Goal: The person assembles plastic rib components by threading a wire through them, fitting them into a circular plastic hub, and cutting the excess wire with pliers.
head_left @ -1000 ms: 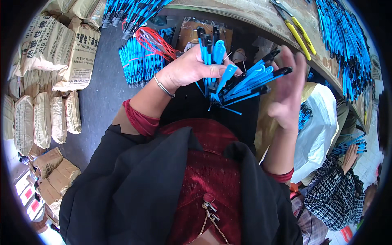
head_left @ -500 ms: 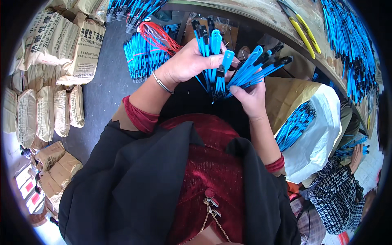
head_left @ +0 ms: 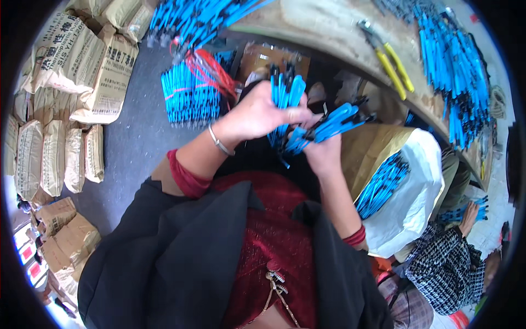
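My left hand (head_left: 258, 114) is closed around a bunch of thin blue strips with black ends (head_left: 287, 92), which stand upright from the fist. Close beside it, my right hand (head_left: 324, 156) grips a second, fanned bunch of similar strips (head_left: 338, 122), tilted out to the right. The lower parts of the two bunches meet between my hands. Fingers and strips overlap there, so I cannot tell which hand holds which lower ends. My right fingers are partly hidden behind the strips.
A wooden table (head_left: 323, 27) spans the top, bearing yellow-handled pliers (head_left: 394, 68) and heaped blue strips (head_left: 452, 82). Left of my hands are a tied blue bundle (head_left: 189, 98) and red cords (head_left: 211, 68). An open sack (head_left: 422, 186) and a person's hand (head_left: 469, 216) are at right; paper sacks (head_left: 109, 77) at left.
My right hand has turned and come nearer the left, its bunch now leaning lower to the right. The whole view has shifted a little. Both hands keep their strips.
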Action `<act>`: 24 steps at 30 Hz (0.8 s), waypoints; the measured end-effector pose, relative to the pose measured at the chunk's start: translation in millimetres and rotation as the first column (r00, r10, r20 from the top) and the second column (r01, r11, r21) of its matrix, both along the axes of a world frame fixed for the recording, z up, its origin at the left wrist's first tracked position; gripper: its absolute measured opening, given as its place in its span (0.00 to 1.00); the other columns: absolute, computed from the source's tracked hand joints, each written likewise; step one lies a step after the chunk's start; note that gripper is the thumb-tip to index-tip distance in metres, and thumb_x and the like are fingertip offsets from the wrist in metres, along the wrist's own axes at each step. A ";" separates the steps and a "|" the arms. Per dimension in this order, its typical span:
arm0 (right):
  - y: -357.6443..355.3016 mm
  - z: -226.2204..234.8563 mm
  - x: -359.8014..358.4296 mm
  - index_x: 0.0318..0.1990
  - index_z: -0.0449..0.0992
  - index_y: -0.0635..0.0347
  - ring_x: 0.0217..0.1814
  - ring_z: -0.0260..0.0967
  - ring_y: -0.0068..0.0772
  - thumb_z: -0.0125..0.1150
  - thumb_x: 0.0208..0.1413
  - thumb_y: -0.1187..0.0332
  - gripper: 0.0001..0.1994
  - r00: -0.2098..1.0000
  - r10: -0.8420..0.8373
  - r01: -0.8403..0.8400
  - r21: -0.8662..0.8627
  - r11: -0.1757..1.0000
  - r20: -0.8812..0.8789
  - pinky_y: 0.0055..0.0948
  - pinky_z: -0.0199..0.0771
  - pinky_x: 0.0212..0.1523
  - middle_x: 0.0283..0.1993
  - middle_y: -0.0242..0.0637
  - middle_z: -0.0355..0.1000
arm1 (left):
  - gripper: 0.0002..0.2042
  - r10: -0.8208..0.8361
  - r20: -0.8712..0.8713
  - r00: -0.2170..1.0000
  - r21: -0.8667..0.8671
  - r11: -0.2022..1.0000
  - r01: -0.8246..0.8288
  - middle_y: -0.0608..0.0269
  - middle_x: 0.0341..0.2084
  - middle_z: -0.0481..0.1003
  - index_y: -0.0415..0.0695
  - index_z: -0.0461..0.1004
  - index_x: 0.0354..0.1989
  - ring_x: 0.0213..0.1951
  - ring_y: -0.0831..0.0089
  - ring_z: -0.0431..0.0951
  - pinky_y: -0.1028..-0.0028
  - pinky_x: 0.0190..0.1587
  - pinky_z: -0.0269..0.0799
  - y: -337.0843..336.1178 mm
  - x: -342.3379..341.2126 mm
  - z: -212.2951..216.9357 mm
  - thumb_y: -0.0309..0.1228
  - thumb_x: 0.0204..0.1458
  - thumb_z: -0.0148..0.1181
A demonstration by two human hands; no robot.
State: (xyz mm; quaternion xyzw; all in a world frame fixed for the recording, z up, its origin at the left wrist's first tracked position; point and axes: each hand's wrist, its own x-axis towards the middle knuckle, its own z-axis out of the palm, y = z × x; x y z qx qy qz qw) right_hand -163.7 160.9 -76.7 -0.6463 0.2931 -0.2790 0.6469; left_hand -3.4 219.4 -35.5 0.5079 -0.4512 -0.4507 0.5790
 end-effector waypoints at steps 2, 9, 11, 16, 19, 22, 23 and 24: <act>-2.8 0.2 -2.3 0.26 0.67 0.60 0.29 0.66 0.23 0.66 0.38 0.76 0.11 0.999 0.040 -0.041 -0.045 0.998 -0.025 0.23 0.67 0.31 0.27 0.32 0.69 | 0.04 -0.002 -0.020 1.000 0.011 1.000 0.002 0.68 0.18 0.70 0.38 0.71 0.25 0.25 0.81 0.71 0.78 0.30 0.67 0.5 -5.0 7.7 0.25 0.47 0.58; -30.1 13.0 -5.1 0.26 0.67 0.61 0.34 0.70 0.26 0.68 0.35 0.78 0.13 0.901 0.126 -0.150 0.026 0.988 0.415 0.26 0.71 0.35 0.31 0.38 0.73 | 0.09 -0.031 0.021 0.999 -0.129 0.991 0.033 0.64 0.29 0.72 0.38 0.69 0.26 0.33 0.79 0.72 0.76 0.35 0.67 -10.1 -13.9 31.0 0.27 0.42 0.64; -42.5 19.1 -16.0 0.26 0.68 0.61 0.35 0.71 0.30 0.68 0.35 0.78 0.13 0.896 0.181 -0.172 -0.059 0.983 0.404 0.28 0.71 0.36 0.32 0.42 0.73 | 0.14 -0.204 0.131 0.970 -0.222 0.948 0.229 0.60 0.35 0.72 0.38 0.69 0.32 0.39 0.75 0.71 0.73 0.40 0.67 -17.0 -9.4 42.7 0.30 0.40 0.67; -69.5 37.2 -33.6 0.27 0.68 0.62 0.39 0.73 0.39 0.66 0.35 0.80 0.12 0.835 0.279 -0.240 -0.141 0.960 0.474 0.34 0.73 0.41 0.37 0.51 0.73 | 0.29 -0.353 0.392 0.850 -0.318 0.815 0.485 0.56 0.46 0.68 0.39 0.65 0.48 0.50 0.68 0.68 0.68 0.50 0.64 -53.8 18.5 78.9 0.34 0.37 0.69; -77.1 26.2 -40.3 0.26 0.68 0.63 0.40 0.73 0.41 0.65 0.36 0.80 0.11 0.801 0.254 -0.241 -0.097 0.966 0.542 0.36 0.73 0.42 0.39 0.53 0.73 | 0.30 -0.338 0.326 0.883 -0.223 0.880 0.419 0.55 0.47 0.68 0.38 0.60 0.54 0.51 0.66 0.68 0.69 0.50 0.66 -104.3 56.7 107.3 0.33 0.41 0.64; -79.0 10.6 -40.3 0.26 0.68 0.63 0.40 0.73 0.42 0.64 0.37 0.81 0.10 0.797 0.221 -0.222 -0.068 0.973 0.563 0.38 0.73 0.43 0.40 0.53 0.72 | 0.23 0.069 0.541 0.838 -0.168 0.985 0.027 0.57 0.40 0.72 0.35 0.64 0.49 0.45 0.67 0.73 0.72 0.45 0.70 -181.3 74.3 132.6 0.30 0.44 0.59; -77.3 9.3 -39.4 0.26 0.68 0.63 0.40 0.73 0.41 0.64 0.37 0.81 0.10 0.797 0.204 -0.242 -0.009 0.970 0.569 0.37 0.73 0.42 0.41 0.53 0.72 | 0.21 0.134 0.582 0.802 -0.177 0.983 -0.036 0.56 0.41 0.72 0.37 0.64 0.50 0.42 0.65 0.74 0.71 0.42 0.71 -210.7 79.7 132.4 0.28 0.45 0.57; -76.6 6.2 -36.3 0.26 0.68 0.63 0.41 0.72 0.41 0.64 0.37 0.81 0.10 0.795 0.190 -0.266 0.049 0.963 0.576 0.37 0.73 0.42 0.42 0.53 0.72 | 0.20 0.200 0.623 0.757 -0.190 0.977 -0.101 0.55 0.42 0.72 0.39 0.65 0.50 0.39 0.63 0.76 0.69 0.39 0.73 -237.5 86.6 126.1 0.26 0.45 0.55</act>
